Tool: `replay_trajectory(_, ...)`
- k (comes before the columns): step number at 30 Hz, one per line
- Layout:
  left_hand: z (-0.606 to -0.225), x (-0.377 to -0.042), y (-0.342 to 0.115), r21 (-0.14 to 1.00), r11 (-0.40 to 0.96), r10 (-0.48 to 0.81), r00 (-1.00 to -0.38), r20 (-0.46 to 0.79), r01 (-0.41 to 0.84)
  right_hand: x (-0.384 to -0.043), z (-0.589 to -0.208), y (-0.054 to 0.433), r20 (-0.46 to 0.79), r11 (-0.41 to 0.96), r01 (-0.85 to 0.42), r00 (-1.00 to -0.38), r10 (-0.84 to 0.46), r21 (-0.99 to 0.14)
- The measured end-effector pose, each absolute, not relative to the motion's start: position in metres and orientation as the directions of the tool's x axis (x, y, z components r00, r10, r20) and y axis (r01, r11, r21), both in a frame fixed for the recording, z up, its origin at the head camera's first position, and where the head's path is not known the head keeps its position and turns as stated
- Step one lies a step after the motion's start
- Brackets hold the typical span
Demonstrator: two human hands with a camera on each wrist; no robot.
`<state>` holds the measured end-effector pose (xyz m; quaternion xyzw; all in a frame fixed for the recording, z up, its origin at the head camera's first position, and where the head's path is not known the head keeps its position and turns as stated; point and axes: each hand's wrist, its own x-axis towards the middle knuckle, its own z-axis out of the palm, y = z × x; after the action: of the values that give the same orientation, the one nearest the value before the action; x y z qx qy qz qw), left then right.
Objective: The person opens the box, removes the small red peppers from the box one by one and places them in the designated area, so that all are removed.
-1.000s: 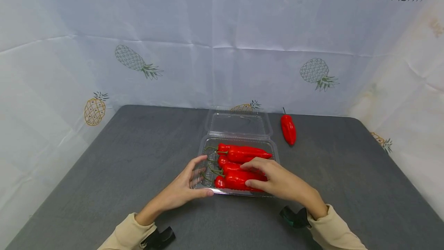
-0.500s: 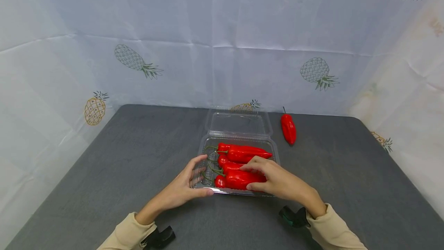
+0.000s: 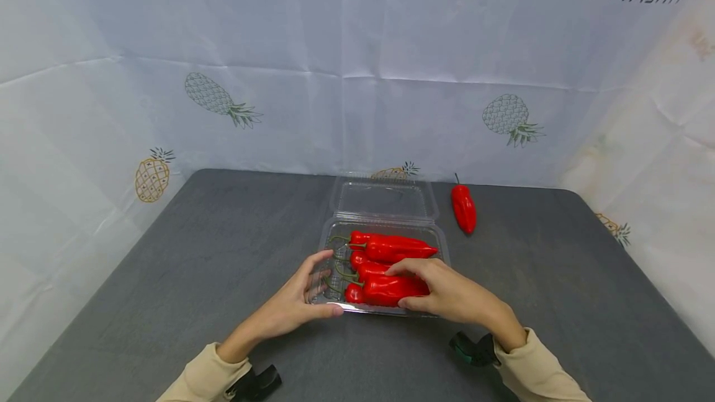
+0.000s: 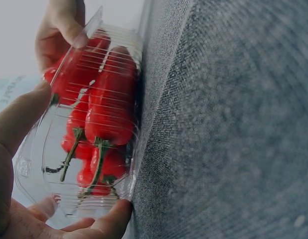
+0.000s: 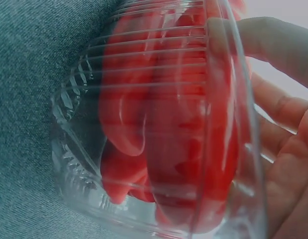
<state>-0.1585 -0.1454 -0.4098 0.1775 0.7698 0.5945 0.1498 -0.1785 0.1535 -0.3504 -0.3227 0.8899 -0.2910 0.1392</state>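
Observation:
In the head view a clear plastic clamshell box (image 3: 441, 237) stands on the table with its lid (image 3: 385, 197) folded back. Several red peppers (image 3: 399, 247) lie crosswise inside, green stems to the left. My left hand (image 3: 293, 306) holds the box's front left corner, its thumb at the front rim and its fingers along the end wall. At the right end my right hand (image 3: 458, 290) reaches over the rim and grips the uppermost front pepper (image 3: 385, 291) between thumb and fingers. Through the wall in the right wrist view, peppers (image 5: 126, 107) lie against one another.
One more red pepper (image 3: 464, 209) lies on the grey table (image 3: 251, 222), right of the lid. A white cloth (image 3: 346, 30) with pineapple prints hangs behind the table and at both sides. A black wrist camera (image 3: 475, 349) sits under each forearm.
My right hand has lowered a little toward the near side of the box, the front pepper shifting slightly with it. The left hand, box and loose pepper stay in place.

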Motion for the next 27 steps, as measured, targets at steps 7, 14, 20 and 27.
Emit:
replay_trajectory(7, -0.4103, -0.158, -0.146, 0.969, 0.229, 0.446, -0.895, -0.023, 0.09, -0.1785, -0.3496, 0.1526, -0.028, 0.599, -0.471, -0.771, -0.637, -0.648)
replay_trajectory(14, -0.4101, -0.1571, -0.1468, 0.97, 0.227, 0.444, -0.896, -0.029, 0.081, -0.1797, -0.3509, 0.1533, 0.006, 0.571, -0.454, -0.786, -0.618, -0.684)
replay_trajectory(20, -0.412, -0.1575, -0.1466, 0.969, 0.221, 0.458, -0.889, -0.004, 0.109, -0.1802, -0.3505, 0.1542, 0.048, 0.544, -0.473, -0.783, -0.621, -0.693)
replay_trajectory(27, -0.4108, -0.1571, -0.1462, 0.97, 0.226, 0.455, -0.89, -0.02, 0.093, -0.1811, -0.3474, 0.1567, 0.081, 0.537, -0.483, -0.791, -0.606, -0.691)
